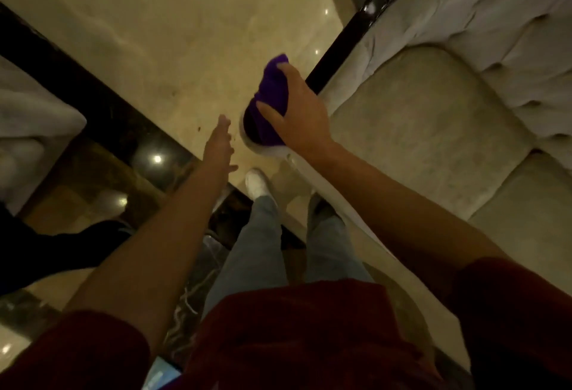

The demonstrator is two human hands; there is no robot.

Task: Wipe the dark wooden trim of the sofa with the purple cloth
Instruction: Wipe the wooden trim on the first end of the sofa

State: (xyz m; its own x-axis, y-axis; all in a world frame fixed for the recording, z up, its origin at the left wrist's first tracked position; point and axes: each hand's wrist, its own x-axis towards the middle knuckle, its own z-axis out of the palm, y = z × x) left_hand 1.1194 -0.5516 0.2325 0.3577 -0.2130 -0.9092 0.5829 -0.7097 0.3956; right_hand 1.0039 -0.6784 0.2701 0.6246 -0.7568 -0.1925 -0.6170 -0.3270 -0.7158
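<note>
One sofa (433, 129) sat at your right, its dark wooden trim (346, 36) running along the edge. Your right hand (300, 114) gripped the purple cloth (266, 104) against the trim's near end; your left hand (218, 145) hung open, empty.

The person wears a dark red short-sleeved top (297, 327), light blue jeans (257, 253) (faded) and a white shoe (256, 183).

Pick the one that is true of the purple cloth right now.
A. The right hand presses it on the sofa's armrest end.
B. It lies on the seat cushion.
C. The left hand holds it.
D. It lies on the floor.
A: the right hand covers the purple cloth at the end of the sofa's dark trim; the left hand is empty and open.
</note>
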